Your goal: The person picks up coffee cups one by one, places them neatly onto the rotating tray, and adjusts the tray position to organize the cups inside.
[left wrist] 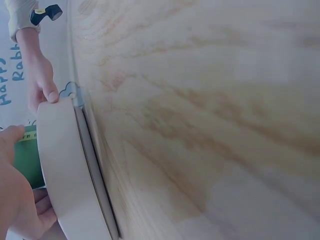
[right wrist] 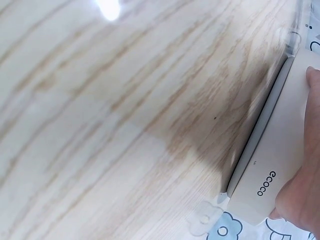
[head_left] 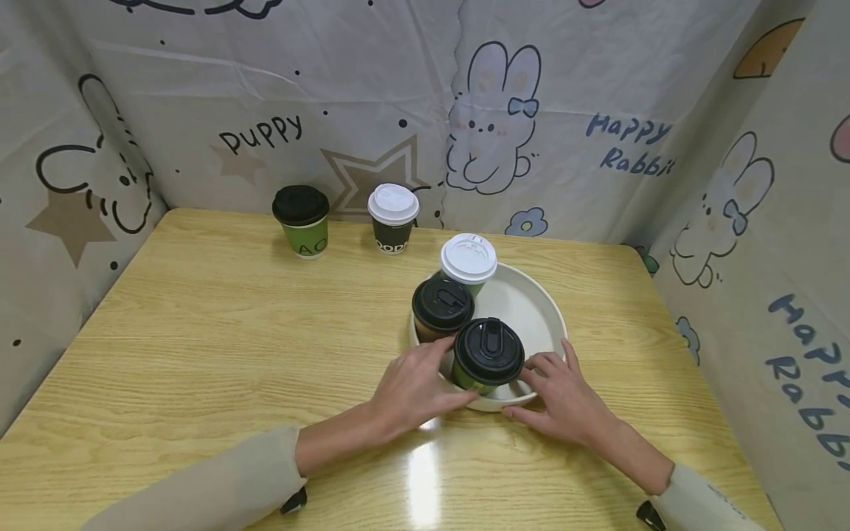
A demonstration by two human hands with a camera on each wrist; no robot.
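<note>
Green coffee cup with a black lid [head_left: 489, 352] is grasped by the left hand [head_left: 415, 383], its fingers and thumb curled about the cup's side, at the near edge of a round white tray [head_left: 527, 299]. Whether the cup's base is touching the tray floor cannot be told. Closest to the head camera, both forearms are covered by pale sleeves [head_left: 219, 476], with a small black device [head_left: 294, 501] seen at each cuff. The tray's wall is gripped by the right hand [head_left: 564, 398], the thumb placed outside and other fingers reached over the rim beside the cup. The word "ecoco" is printed on the outer wall, and a grey base [right wrist: 262, 125] is shown beneath it.

Just behind the grasped cup, a brown cup with a black lid [head_left: 443, 304] is stood in the tray, followed by a green cup with a white lid [head_left: 468, 259]. The tray is set on a wood-grain table [head_left: 199, 354]. Near the table's far edge, a green cup marked "AO" [head_left: 302, 225] and a black cup with a white lid [head_left: 393, 217] are placed upright, backed by a cartoon-printed cloth [head_left: 372, 96].
</note>
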